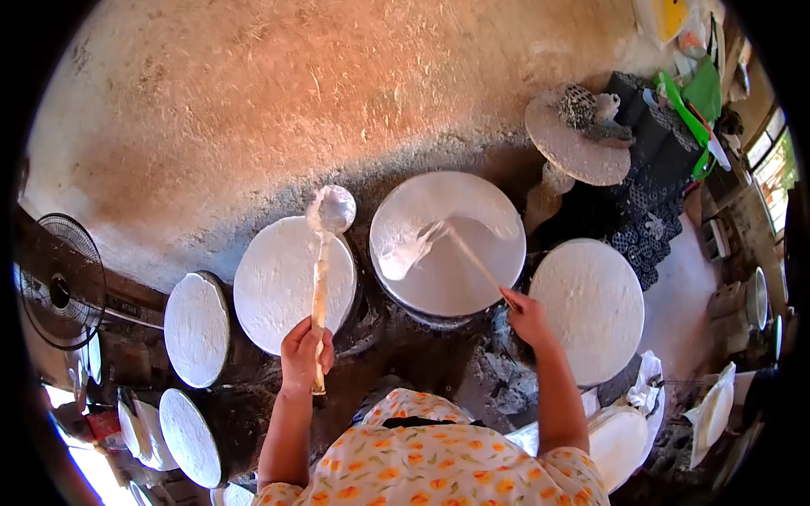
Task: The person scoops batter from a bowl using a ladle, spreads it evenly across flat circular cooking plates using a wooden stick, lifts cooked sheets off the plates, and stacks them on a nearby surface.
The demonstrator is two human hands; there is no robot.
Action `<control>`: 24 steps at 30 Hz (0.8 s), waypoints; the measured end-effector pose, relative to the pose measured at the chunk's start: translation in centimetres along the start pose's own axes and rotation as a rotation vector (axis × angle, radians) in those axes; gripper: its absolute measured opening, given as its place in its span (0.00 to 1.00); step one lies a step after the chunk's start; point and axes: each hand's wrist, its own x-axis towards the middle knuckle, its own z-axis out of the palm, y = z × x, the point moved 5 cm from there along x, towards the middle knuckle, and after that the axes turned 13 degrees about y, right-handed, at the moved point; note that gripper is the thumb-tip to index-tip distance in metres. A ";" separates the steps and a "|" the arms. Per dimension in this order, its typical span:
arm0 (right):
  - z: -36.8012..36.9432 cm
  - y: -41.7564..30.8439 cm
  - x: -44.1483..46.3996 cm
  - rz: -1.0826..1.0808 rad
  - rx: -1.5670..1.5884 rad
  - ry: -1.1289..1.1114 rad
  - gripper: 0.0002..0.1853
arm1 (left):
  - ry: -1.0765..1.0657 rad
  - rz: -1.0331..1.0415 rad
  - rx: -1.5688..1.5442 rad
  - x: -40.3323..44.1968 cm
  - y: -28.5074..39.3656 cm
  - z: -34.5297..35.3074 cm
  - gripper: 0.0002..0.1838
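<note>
My left hand (305,354) is closed round the wooden handle of a ladle (337,209), whose white-coated metal bowl is over the back edge of a round white-topped disc (294,282). In my right hand (527,319) is the end of a thin stick (472,260). The stick reaches over a large round pan (447,299) in the middle, its far end at a white, wet-looking smear (405,255) on the pan's left side. Right of the pan, near my right hand, lies another round white-topped disc (587,308).
More white discs (197,331) stand at the left, beside a black fan (59,291). An earthen wall (278,101) rises behind. Back right are a round slab (574,152) and dark perforated blocks (645,219). A white stack (616,443) sits at the lower right.
</note>
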 end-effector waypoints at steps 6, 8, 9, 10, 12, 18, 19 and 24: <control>-1.3 -2.7 -5.0 0.237 -0.064 -0.414 0.26 | -0.349 -0.216 -0.878 -1.4 2.7 -1.7 0.25; -3.2 0.6 -9.5 0.301 0.017 -0.360 0.24 | -0.334 -0.150 -0.789 -1.2 3.4 -3.1 0.24; -4.0 1.3 -11.3 0.469 0.025 -0.324 0.25 | -0.306 -0.136 -0.726 -0.9 3.5 -3.9 0.23; -4.1 1.6 -13.3 0.640 0.037 -0.288 0.26 | -0.320 -0.145 -0.725 -0.6 3.4 -4.5 0.23; 0.5 2.5 -14.8 0.428 0.129 -0.106 0.24 | -0.298 -0.109 -0.522 0.3 3.3 -5.7 0.21; 12.6 -8.7 -15.7 0.180 0.037 0.201 0.17 | -0.299 -0.084 -0.335 1.7 1.8 -7.6 0.19; 13.3 -9.3 -16.3 0.153 -0.284 0.177 0.16 | -0.303 -0.069 -0.309 1.8 1.9 -8.1 0.19; 9.7 -9.4 -23.7 0.204 -0.781 0.097 0.28 | -0.279 -0.023 -0.209 2.6 1.9 -12.0 0.18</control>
